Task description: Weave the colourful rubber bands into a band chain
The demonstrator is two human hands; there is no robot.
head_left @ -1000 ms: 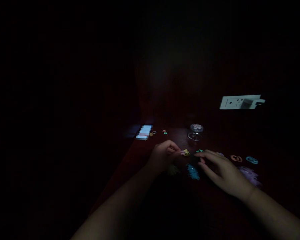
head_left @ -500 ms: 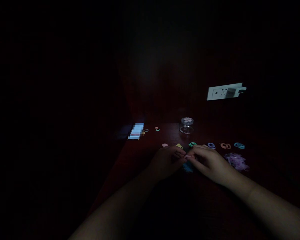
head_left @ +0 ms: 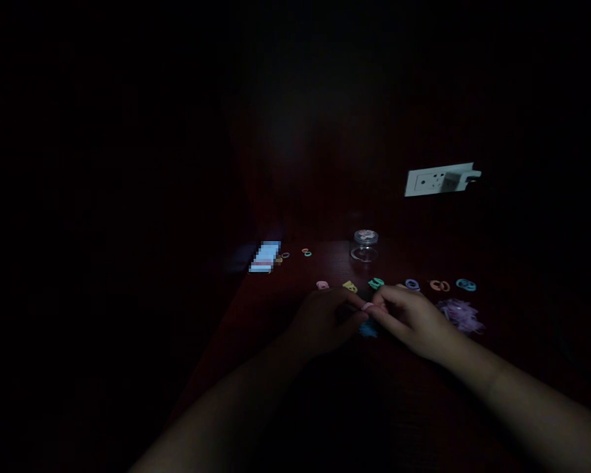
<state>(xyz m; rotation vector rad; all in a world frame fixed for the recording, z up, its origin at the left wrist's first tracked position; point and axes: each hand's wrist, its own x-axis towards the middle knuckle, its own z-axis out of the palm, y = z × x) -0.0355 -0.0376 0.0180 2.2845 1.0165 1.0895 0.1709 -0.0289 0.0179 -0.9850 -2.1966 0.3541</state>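
My left hand and my right hand meet over the dark table, thumbs and forefingers closed on a small pink hair tie. The band spans the short gap between the fingertips. Just below it lies a fuzzy blue clump, partly covered by my hands. Beyond my fingers runs a row of small hair tie groups: pink, yellow, green, purple, orange and blue. A loose pile of pale purple strands sits beside my right wrist.
A clear lidded jar stands toward the back. At the left edge lies a lit phone, with a few small bands near it. A power socket with a plug is on the wall. Surroundings are very dark.
The whole view has shifted slightly, so things appear a little further left. My left forefinger has straightened, and more of the pink hair tie shows between my fingertips.
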